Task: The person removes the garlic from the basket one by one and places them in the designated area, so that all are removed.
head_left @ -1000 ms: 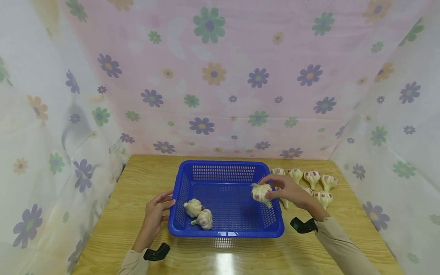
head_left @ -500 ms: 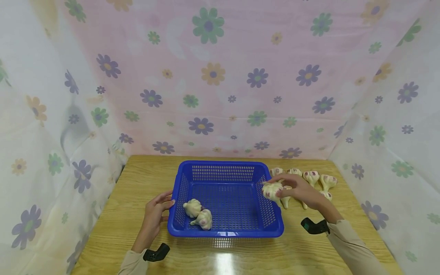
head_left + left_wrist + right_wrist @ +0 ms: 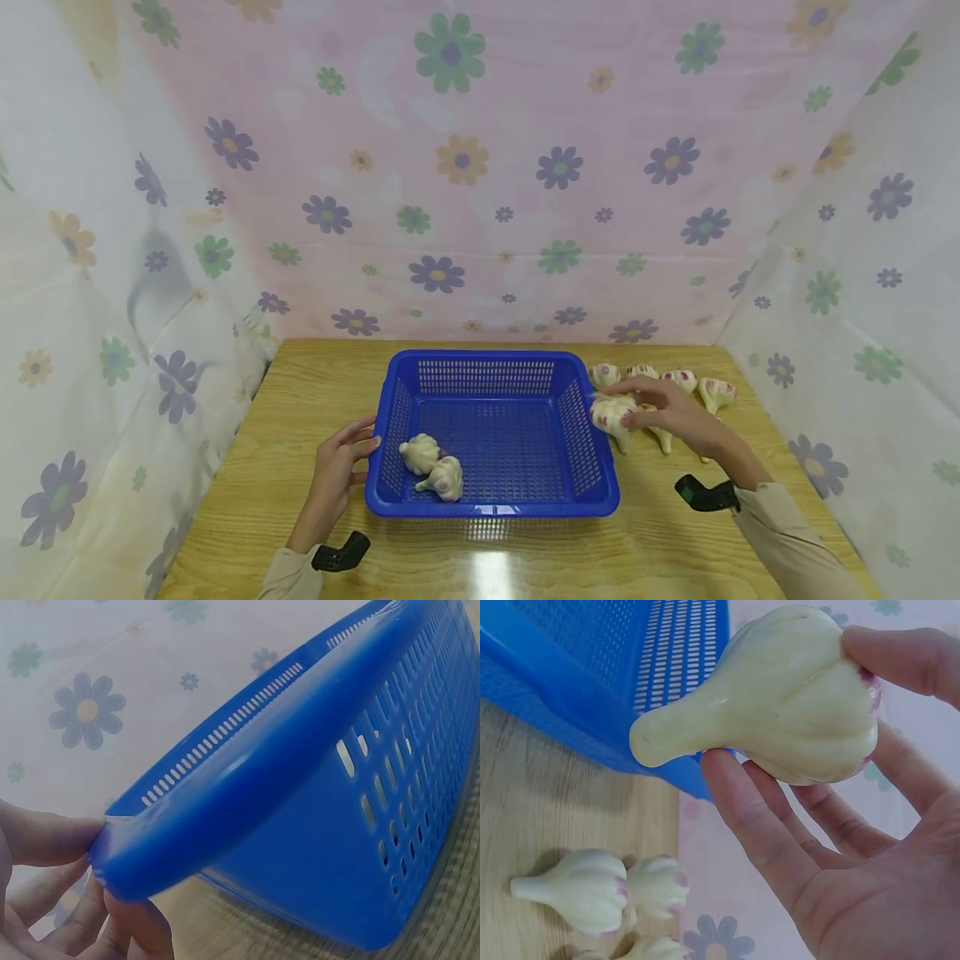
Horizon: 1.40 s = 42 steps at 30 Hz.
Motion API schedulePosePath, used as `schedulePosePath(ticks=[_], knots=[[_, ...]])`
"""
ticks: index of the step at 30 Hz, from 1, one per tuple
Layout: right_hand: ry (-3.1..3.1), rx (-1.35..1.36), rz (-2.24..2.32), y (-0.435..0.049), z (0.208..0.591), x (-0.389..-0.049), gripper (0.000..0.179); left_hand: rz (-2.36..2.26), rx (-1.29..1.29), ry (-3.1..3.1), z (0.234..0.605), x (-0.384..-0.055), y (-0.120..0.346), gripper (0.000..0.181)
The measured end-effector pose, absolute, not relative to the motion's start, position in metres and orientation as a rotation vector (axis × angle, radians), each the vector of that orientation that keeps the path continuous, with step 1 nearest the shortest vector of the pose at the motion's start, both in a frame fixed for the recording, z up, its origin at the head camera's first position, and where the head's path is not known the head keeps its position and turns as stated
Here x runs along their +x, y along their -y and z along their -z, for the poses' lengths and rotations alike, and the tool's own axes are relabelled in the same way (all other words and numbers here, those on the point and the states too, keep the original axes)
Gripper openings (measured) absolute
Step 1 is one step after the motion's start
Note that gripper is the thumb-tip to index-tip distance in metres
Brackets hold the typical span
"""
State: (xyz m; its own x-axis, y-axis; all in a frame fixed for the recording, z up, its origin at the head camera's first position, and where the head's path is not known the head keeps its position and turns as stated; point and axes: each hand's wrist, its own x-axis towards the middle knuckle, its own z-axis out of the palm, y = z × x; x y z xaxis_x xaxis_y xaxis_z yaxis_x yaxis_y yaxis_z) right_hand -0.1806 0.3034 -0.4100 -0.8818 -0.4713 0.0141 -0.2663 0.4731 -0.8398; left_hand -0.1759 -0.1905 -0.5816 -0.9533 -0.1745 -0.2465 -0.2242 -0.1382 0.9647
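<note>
A blue plastic basket (image 3: 491, 510) with slotted walls stands on the wooden table. My left hand (image 3: 337, 467) grips its left rim, thumb on top and fingers beneath, as the left wrist view shows. Inside, near the left front corner, lie two garlic bulbs (image 3: 446, 479) touching each other. My right hand (image 3: 675, 417) pinches another garlic bulb (image 3: 795, 697) between thumb and fingertips. That bulb is at the basket's right rim, held above the table, with its stem pointing down in the head view.
Several more garlic bulbs (image 3: 717, 393) lie in rows to the basket's right, some partly hidden by my right hand. Flowered cloth (image 3: 480, 208) hangs behind the table (image 3: 315, 375) and along both sides.
My right hand has carried its garlic bulb rightward, from over the basket's right part to the right rim. The left hand and the two bulbs in the basket stay put.
</note>
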Motion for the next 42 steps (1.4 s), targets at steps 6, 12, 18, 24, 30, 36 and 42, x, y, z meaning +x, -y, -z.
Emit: schedulePosePath(ticks=[6, 12, 18, 24, 30, 36, 42], knots=[[-2.567, -0.627, 1.315, -0.313, 0.411, -0.180, 0.036, -2.291, -0.472, -2.044, 0.580, -0.175, 0.190, 0.048], [-2.592, -0.578, 1.292, -0.323, 0.416, -0.182, 0.035, -2.300, -0.484, -2.021, 0.579, -0.174, 0.190, 0.047], [-2.513, -0.545, 1.364, -0.331, 0.417, -0.179, 0.037, -2.304, -0.494, -2.011, 0.579, -0.174, 0.190, 0.046], [-2.479, -0.490, 1.398, -0.337, 0.417, -0.176, 0.040, -2.299, -0.497, -2.010, 0.579, -0.174, 0.190, 0.046], [-2.466, -0.488, 1.433, -0.346, 0.419, -0.175, 0.039, -2.306, -0.486, -2.009, 0.578, -0.174, 0.190, 0.048], [-2.502, -0.469, 1.401, -0.352, 0.419, -0.172, 0.038, -2.308, -0.487, -2.017, 0.578, -0.173, 0.189, 0.051], [-2.485, -0.452, 1.429, -0.361, 0.420, -0.168, 0.039, -2.316, -0.474, -2.008, 0.579, -0.174, 0.190, 0.049]])
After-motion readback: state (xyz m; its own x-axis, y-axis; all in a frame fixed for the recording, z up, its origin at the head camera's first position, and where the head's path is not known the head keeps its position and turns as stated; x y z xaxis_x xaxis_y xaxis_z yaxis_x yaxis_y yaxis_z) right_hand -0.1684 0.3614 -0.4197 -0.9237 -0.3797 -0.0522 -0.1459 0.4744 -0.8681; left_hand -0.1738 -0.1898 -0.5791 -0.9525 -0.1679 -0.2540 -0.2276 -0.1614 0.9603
